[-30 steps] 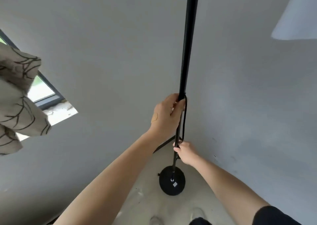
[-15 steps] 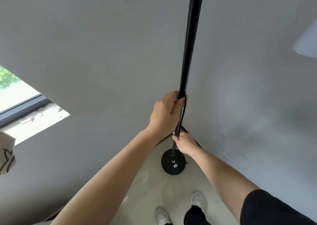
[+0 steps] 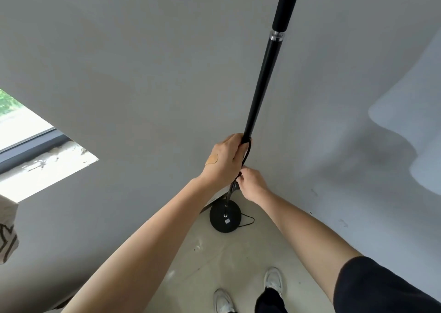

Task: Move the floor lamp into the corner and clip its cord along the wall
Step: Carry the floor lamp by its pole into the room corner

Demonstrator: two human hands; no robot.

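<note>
The black floor lamp pole (image 3: 263, 74) rises from a round black base (image 3: 225, 219) that stands on the floor in the corner of two grey walls. My left hand (image 3: 224, 160) is wrapped around the pole at mid height, a plaster on its back. My right hand (image 3: 251, 184) grips the pole just below it, where the black cord (image 3: 245, 156) loops beside the pole. A short length of cord (image 3: 248, 220) lies on the floor to the right of the base. The lamp's shade is out of view.
A window (image 3: 26, 131) with a dusty sill sits low at the left. A patterned curtain (image 3: 7, 231) hangs at the left edge. My white shoes (image 3: 273, 280) stand on the pale floor (image 3: 214, 265) in front of the base. A black skirting strip (image 3: 214, 203) runs along the left wall.
The base has moved deeper into the corner. My right hand has slid up the pole close under my left. The view has swung right, so the curtain has slipped to the left edge.
</note>
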